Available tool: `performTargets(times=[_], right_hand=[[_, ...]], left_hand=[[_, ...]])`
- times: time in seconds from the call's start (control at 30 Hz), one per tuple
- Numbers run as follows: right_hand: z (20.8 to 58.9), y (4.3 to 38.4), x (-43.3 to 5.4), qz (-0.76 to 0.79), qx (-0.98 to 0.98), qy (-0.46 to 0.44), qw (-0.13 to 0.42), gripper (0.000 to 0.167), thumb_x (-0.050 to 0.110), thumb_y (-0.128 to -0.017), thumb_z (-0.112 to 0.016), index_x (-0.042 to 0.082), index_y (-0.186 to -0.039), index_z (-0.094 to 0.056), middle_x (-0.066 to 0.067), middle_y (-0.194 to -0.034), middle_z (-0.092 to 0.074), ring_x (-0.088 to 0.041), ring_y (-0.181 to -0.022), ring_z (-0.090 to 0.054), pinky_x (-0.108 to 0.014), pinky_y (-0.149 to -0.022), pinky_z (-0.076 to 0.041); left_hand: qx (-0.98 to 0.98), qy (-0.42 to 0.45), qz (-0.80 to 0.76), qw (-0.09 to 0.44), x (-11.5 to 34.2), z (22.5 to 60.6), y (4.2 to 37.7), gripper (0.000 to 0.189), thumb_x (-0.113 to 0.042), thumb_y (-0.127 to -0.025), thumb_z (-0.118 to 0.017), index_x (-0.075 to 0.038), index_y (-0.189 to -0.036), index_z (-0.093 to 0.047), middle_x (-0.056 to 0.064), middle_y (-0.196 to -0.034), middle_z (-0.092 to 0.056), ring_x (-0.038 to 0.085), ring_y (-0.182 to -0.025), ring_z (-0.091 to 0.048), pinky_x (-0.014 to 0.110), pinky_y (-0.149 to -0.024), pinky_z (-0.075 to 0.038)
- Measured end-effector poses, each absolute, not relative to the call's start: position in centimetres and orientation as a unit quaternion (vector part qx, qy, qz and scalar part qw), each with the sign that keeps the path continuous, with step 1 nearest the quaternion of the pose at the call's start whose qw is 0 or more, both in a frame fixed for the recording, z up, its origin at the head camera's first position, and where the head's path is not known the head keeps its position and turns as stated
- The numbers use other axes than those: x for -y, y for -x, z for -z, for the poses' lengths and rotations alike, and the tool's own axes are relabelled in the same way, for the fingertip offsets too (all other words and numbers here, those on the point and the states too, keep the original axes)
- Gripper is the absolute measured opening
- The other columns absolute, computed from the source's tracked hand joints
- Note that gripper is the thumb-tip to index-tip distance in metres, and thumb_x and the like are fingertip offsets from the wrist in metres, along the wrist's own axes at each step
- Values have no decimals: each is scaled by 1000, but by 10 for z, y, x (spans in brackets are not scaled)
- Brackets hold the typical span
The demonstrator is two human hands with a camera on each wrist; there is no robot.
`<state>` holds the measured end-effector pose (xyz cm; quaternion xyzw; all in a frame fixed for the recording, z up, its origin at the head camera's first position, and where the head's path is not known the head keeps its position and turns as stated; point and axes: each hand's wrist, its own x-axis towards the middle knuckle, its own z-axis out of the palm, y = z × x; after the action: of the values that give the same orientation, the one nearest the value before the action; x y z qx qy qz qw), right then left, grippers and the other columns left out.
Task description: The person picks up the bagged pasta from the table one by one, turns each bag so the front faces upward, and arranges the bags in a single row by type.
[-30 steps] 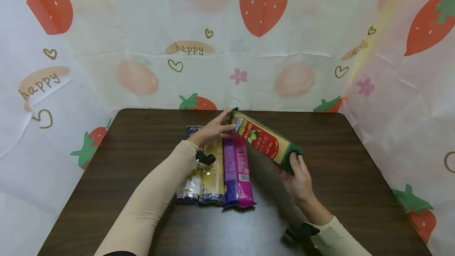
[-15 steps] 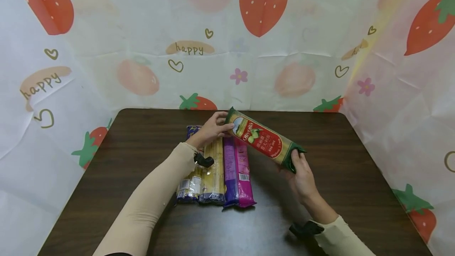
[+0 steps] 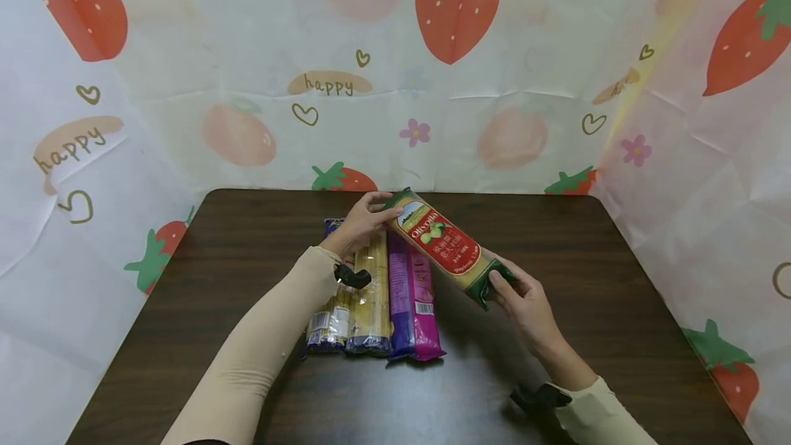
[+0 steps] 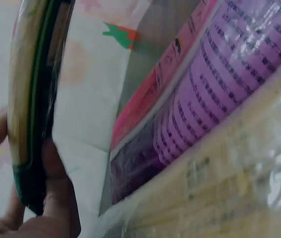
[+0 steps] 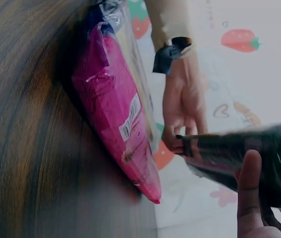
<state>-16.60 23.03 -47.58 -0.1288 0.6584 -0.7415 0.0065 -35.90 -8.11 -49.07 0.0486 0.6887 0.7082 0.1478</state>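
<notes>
Head view, with the purple-and-pink packet as my landmark: leftmost on the counter lies a blue-ended packet, and a clear packet of pale strands sits between it and the landmark. I see no change in that row from half a second ago. Up and left of the landmark, the left hand pinches the left end of the green packet, thumb on its face. The green packet slants from over the landmark's far end down to its right, apart from it in both wrist views. It has shifted slightly left, its right end lower and its printed face turned more toward me; I judge it is being re-angled, not released. Right of the landmark, the right hand clamps the other end, thumb on the face.

Harder for me: the left forearm covers part of the blue-ended packet, the landmark's far end vanishes behind the green packet, and I cannot tell how far the right fingers wrap underneath. My left wrist view cuts off the fingers; my right one leaves the green packet dark and blurred.
</notes>
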Motion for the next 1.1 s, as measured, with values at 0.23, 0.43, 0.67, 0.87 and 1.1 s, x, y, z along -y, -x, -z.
performTargets(times=[0.23, 0.43, 0.67, 0.87, 1.1], right_hand=[[476, 164, -232, 659, -740, 133, 34, 55, 5, -104, -71, 5, -156, -53, -8, -143, -58, -18, -111, -65, -28, -87, -62], [480, 164, -232, 637, -754, 156, 21, 61, 0, -98, -78, 5, -153, -52, -16, -158, -53, -16, -120, -60, -25, -86, -60], [486, 163, -232, 634, -757, 157, 1, 62, -2, -96, -79, 3, -151, -52, -23, -151, -59, -10, -122, -65, -24, -90, -59], [492, 163, -233, 625, -766, 149, -3, 62, -3, -96, -79, 3, -150, -51, -24, -147, -62, -8, -119, -66, -22, -91, -57], [500, 164, -236, 615, -779, 124, -11, 59, -2, -96, -79, 1, -149, -52, -27, -147, -61, -7, -118, -64, -21, -89, -56]], left_hand=[[-670, -7, -728, 143, 76, 487, 358, 62, -23, -103, -77, -8, -156, -50, 24, -158, -45, 24, -115, -58, 47, -107, -47], [-633, -22, -754, 175, 70, 483, 359, 66, -16, -106, -72, -10, -164, -41, 21, -145, -58, 28, -121, -66, 51, -119, -45], [-595, -67, -764, 241, 60, 476, 354, 77, -8, -107, -68, -25, -168, -26, 30, -150, -52, 40, -121, -68, 62, -111, -50], [-620, -61, -752, 217, 43, 480, 351, 77, -7, -106, -70, -28, -167, -27, 28, -150, -51, 28, -100, -73, 60, -106, -55], [-608, -12, -770, 194, 17, 485, 351, 81, -3, -104, -69, -19, -165, -18, 30, -153, -49, 27, -99, -70, 36, -81, -60]])
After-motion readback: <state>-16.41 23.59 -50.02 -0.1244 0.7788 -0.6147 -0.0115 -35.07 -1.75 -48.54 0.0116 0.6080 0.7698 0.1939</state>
